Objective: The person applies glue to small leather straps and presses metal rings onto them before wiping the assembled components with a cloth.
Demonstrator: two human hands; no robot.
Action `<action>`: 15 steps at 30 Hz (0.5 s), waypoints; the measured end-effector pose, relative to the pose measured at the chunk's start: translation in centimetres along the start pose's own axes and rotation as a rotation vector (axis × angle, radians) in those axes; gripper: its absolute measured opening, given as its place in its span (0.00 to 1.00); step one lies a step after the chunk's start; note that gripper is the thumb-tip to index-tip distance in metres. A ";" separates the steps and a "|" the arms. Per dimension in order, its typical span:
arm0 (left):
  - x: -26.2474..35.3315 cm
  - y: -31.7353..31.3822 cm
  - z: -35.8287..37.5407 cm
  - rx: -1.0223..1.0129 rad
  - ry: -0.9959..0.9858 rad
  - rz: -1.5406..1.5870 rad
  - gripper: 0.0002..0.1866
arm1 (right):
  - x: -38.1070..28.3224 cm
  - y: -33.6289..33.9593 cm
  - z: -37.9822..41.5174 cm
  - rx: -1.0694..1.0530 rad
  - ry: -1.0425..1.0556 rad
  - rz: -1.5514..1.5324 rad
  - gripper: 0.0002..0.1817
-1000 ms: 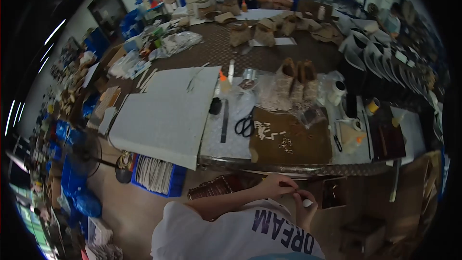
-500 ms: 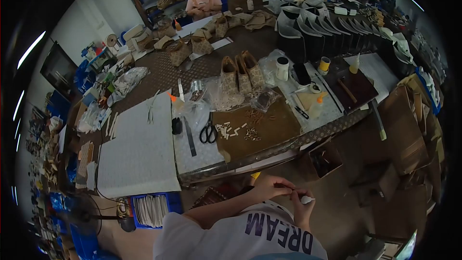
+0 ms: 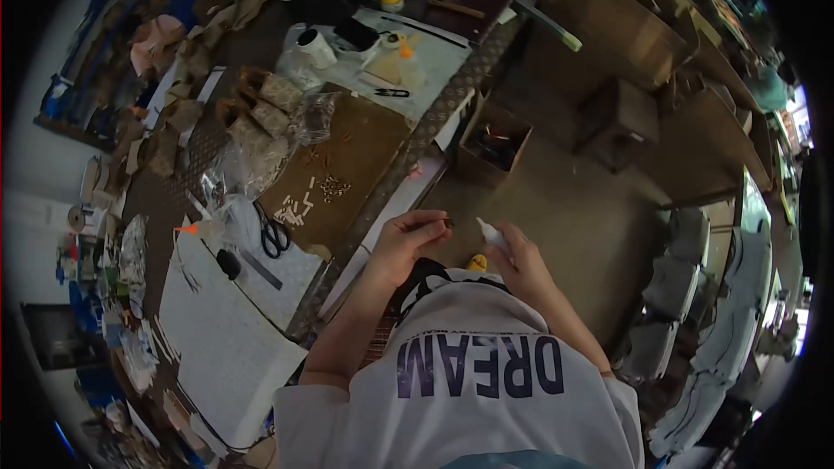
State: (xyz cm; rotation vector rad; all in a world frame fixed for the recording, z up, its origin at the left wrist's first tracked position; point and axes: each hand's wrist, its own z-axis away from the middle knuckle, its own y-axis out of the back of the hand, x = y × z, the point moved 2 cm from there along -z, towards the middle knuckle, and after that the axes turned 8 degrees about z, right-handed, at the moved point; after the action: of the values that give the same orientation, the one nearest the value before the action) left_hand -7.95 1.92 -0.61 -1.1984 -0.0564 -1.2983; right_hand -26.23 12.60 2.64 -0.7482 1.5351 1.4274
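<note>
My left hand (image 3: 412,241) is pinched on a small dark piece (image 3: 448,223), too small to name. To its right, my right hand (image 3: 518,256) is wrapped round a small white bottle (image 3: 492,234) whose thin tip points up and left toward the left hand. The hands are apart, over the floor between my lap and the table edge. On a brown mat (image 3: 369,130) on the table lie white strips (image 3: 294,214) and small metal pieces (image 3: 334,188). Black-handled scissors (image 3: 275,240) lie beside the mat.
Patterned shoes (image 3: 261,108) stand on the table behind the mat. An open cardboard box (image 3: 493,143) sits past the table edge. Grey shaped pieces (image 3: 725,330) hang at the right. A white sheet (image 3: 217,339) covers the left table part. A hammer (image 3: 456,8) lies at the back.
The view has turned to the right. My hands, close together before, are now apart, and the white bottle's tip shows clearly.
</note>
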 end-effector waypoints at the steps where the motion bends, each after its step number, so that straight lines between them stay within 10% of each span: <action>1: 0.3 -0.4 0.1 0.019 0.032 0.001 0.12 | -0.7 0.2 0.1 -0.004 0.044 0.065 0.13; 15: 0.2 0.1 0.5 0.048 0.072 -0.121 0.12 | -1.2 -0.8 0.0 0.107 0.210 0.311 0.14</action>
State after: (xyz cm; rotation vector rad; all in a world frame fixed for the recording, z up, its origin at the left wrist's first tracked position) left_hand -7.58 2.10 -0.32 -1.1206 -0.1079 -1.4372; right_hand -25.00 12.30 3.34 -0.6293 1.9413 1.5119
